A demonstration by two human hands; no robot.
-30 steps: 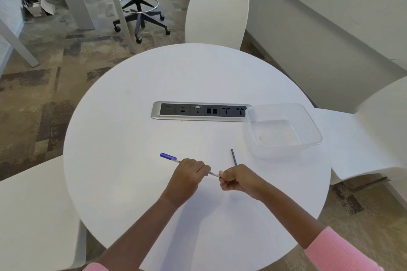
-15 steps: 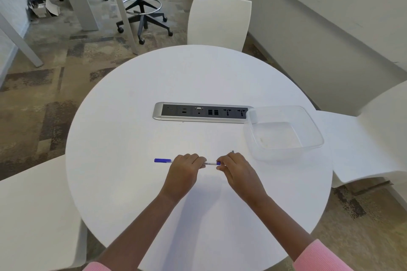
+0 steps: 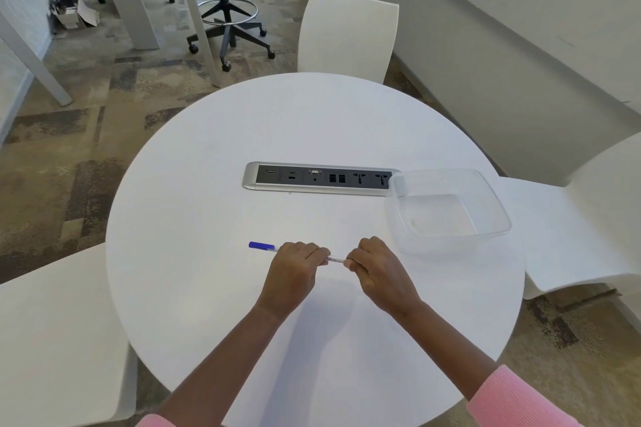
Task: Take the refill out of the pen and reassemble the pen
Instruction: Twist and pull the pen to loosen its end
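I hold a slim white pen (image 3: pixel 333 259) with a blue cap (image 3: pixel 261 246) level over the round white table (image 3: pixel 215 288). My left hand (image 3: pixel 295 269) is closed around the barrel's middle, and the capped end sticks out to the left. My right hand (image 3: pixel 376 270) is closed over the pen's right end, which is hidden under the fingers. A short stretch of printed barrel shows between the two hands. The dark refill seen earlier on the table is hidden behind my right hand.
A clear plastic container (image 3: pixel 485 198) stands to the right of my hands, overlapping the end of a silver power strip (image 3: pixel 270 188) set into the table. White chairs surround the table at the far side (image 3: pixel 347 31), right (image 3: pixel 589 218) and left (image 3: pixel 52 340).
The pen has swung from tilted to nearly level. My right hand moved up over the spot where the dark refill lay and now covers the pen's right end.
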